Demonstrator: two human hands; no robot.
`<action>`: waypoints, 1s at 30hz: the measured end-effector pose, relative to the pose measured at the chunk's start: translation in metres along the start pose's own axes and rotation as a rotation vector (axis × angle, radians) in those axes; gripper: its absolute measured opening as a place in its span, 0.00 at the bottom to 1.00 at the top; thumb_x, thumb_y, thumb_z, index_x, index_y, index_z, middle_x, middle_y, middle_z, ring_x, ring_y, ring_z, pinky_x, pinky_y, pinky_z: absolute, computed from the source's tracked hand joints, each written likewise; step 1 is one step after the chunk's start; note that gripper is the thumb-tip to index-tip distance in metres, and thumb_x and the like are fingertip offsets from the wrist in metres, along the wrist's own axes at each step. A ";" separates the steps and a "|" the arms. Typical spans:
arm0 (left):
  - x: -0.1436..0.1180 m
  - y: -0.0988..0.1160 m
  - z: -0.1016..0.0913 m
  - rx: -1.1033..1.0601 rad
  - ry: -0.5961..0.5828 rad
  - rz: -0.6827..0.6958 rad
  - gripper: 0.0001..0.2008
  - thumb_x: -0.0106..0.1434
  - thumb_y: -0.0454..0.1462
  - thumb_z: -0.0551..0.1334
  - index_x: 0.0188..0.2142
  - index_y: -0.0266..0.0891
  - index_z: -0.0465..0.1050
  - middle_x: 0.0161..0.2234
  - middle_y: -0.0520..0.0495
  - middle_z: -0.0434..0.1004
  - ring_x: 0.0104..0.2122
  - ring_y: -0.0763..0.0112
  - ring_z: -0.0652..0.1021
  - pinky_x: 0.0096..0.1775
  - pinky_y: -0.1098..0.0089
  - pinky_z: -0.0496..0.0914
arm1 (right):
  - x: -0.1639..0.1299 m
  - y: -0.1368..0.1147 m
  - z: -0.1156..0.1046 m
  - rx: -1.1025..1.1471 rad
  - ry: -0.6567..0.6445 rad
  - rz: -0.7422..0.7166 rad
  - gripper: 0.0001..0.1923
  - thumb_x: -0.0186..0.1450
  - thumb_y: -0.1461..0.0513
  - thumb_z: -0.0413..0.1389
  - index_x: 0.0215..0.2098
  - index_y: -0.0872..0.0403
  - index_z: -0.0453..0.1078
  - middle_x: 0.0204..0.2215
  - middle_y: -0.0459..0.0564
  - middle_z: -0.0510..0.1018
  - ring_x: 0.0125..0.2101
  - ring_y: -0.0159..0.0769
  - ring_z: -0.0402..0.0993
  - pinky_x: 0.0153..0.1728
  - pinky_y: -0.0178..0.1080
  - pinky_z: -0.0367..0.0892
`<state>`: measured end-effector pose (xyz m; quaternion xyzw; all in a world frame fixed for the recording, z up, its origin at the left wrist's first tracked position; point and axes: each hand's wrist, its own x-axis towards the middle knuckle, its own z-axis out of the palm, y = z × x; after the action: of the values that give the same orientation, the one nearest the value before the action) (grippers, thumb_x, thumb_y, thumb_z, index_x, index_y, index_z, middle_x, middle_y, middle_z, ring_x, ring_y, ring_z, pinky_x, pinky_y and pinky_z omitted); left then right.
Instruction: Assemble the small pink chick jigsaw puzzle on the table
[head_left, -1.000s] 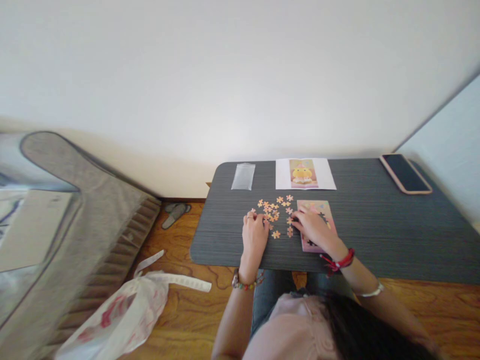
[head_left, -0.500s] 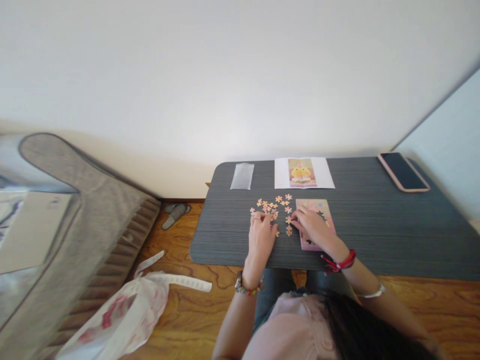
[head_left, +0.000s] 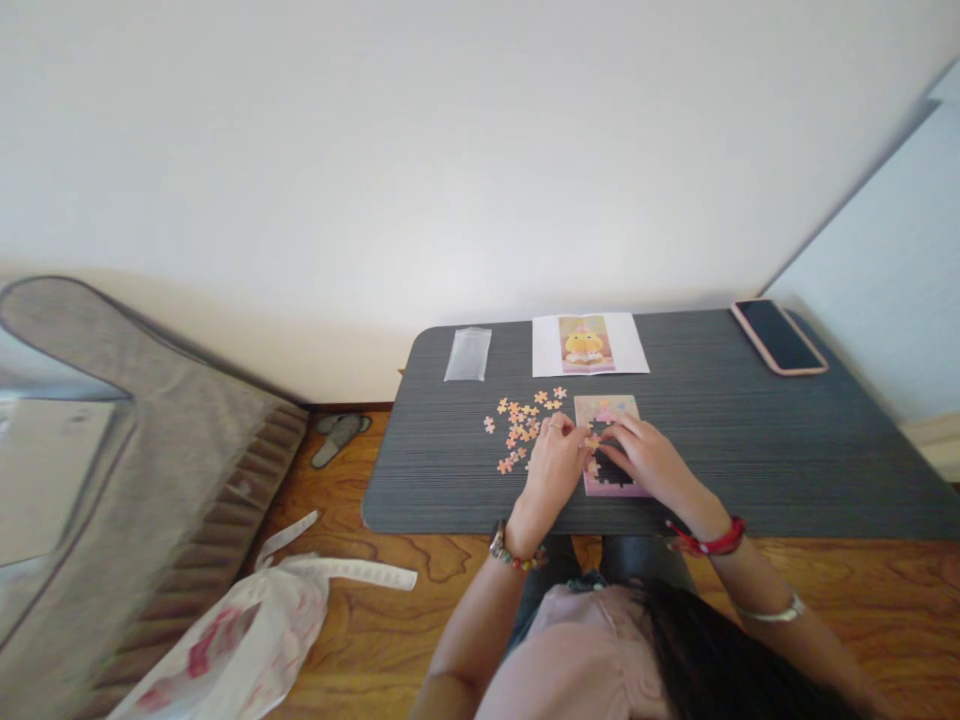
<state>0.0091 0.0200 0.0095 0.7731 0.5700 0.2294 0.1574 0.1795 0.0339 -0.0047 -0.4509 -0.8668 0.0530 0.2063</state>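
Observation:
A puzzle piece [head_left: 592, 441] is pinched between the fingertips of both hands, over the left side of a pink puzzle tray [head_left: 611, 490]. My left hand [head_left: 553, 458] reaches in from the left, its fingers closed at the piece. From the right, my right hand [head_left: 654, 462] meets it with thumb and forefinger, covering part of the tray. Some joined pieces show along the tray's inner edge around a dark gap. Loose orange and pink puzzle pieces [head_left: 513, 436] lie scattered on the table left of my left hand.
On the dark table [head_left: 697, 400] a paper sheet with a printed picture [head_left: 586, 345] lies behind the tray. A clear plastic sleeve [head_left: 468, 355] is at the back left, a phone [head_left: 780, 337] at the back right. A white plastic bag [head_left: 262, 630] rests on the floor.
My left hand has moved right, from the loose pieces to the tray's left edge. Both hands now meet at one piece. The view has shifted slightly.

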 end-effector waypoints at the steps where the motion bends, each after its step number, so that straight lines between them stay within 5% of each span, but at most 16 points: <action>1: 0.003 0.001 0.003 -0.001 -0.003 0.007 0.06 0.59 0.33 0.59 0.37 0.40 0.73 0.35 0.47 0.63 0.39 0.67 0.67 0.44 0.66 0.67 | -0.001 0.004 0.000 -0.002 -0.004 -0.003 0.07 0.64 0.61 0.51 0.33 0.54 0.69 0.37 0.54 0.73 0.35 0.40 0.72 0.38 0.42 0.68; 13: 0.025 -0.002 0.018 0.097 0.011 -0.058 0.06 0.58 0.31 0.59 0.36 0.38 0.72 0.36 0.45 0.64 0.41 0.66 0.67 0.44 0.65 0.67 | 0.023 0.032 0.006 -0.032 -0.107 -0.072 0.06 0.64 0.62 0.51 0.36 0.56 0.69 0.36 0.54 0.73 0.36 0.39 0.71 0.39 0.40 0.66; 30: 0.022 -0.003 0.015 0.121 -0.005 -0.091 0.07 0.59 0.31 0.58 0.37 0.38 0.72 0.36 0.45 0.64 0.41 0.65 0.67 0.44 0.65 0.67 | 0.028 0.031 0.011 -0.017 -0.185 -0.043 0.07 0.64 0.63 0.50 0.36 0.57 0.68 0.35 0.54 0.73 0.37 0.39 0.71 0.40 0.40 0.65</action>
<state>0.0205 0.0420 -0.0010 0.7552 0.6169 0.1852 0.1219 0.1845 0.0759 -0.0149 -0.4270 -0.8920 0.0827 0.1227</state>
